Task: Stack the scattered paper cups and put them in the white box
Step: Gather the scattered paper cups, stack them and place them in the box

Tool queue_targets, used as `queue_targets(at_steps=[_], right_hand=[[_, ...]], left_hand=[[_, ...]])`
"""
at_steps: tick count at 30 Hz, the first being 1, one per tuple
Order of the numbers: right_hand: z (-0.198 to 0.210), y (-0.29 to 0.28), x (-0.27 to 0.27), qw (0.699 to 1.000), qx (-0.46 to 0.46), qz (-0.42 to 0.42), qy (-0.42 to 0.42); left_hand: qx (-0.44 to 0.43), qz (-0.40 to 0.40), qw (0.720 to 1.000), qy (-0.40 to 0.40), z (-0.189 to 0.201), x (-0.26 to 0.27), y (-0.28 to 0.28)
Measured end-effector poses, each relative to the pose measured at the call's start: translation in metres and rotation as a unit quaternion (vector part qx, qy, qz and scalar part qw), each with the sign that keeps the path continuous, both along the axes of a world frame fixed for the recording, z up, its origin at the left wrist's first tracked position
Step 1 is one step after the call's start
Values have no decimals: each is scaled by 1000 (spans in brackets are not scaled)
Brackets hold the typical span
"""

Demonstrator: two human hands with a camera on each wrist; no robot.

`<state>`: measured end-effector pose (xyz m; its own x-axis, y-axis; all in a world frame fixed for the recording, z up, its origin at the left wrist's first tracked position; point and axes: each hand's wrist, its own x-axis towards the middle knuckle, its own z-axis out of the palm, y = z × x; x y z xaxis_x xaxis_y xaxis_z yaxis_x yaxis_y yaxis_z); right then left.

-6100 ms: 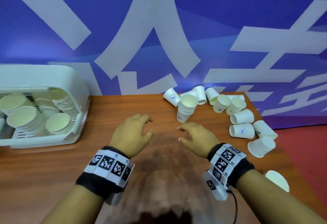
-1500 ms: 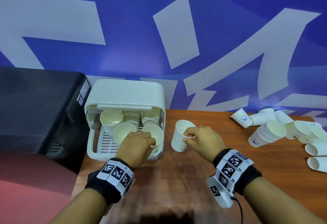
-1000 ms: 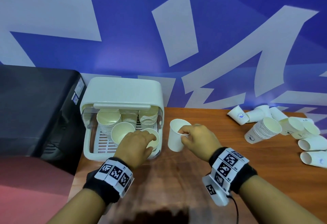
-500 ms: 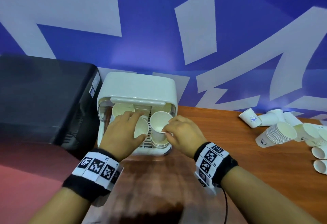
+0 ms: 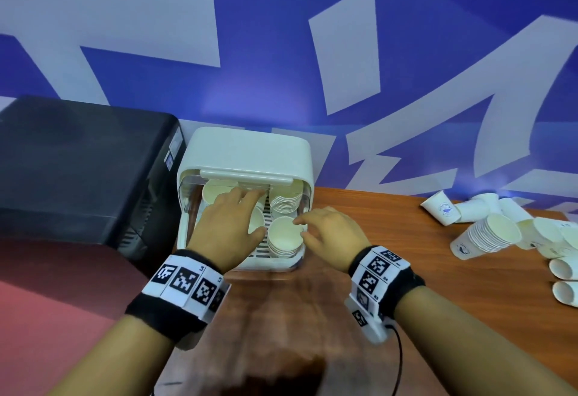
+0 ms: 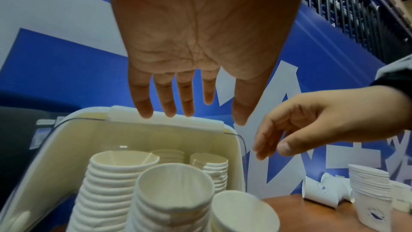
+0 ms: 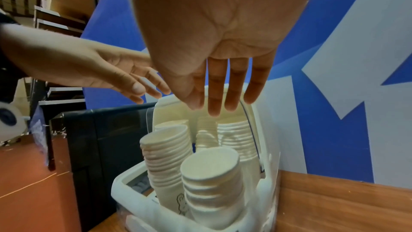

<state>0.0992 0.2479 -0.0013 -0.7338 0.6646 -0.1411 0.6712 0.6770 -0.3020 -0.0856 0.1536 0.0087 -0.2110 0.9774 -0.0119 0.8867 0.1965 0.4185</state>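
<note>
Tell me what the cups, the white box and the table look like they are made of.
Cups: thin paper, matte off-white, going by the rolled rims and tight nesting. White box: looks like moulded plastic with a smooth, faintly glossy shell, rounded corners and a clear front flap. Table: reddish-brown wood grain with a slight sheen; whether solid wood or laminate cannot be told.

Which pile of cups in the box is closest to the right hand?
The front right stack: it stands just beside the right hand, and it is the shortest pile in the white box.
</note>
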Motion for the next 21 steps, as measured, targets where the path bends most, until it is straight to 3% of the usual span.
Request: queue_targets(at_steps=[5,12,21], right_hand=[[14,-12,30,999,-11,-36,-5],[32,-18,95,995,-13,-101,14],[34,6,219,992,-29,-122,17]], left_hand=[[40,-34,998,-18,13,25,3],[18,-77,996,-30,20,87,6],[35,-82,996,-15,36,210,35]])
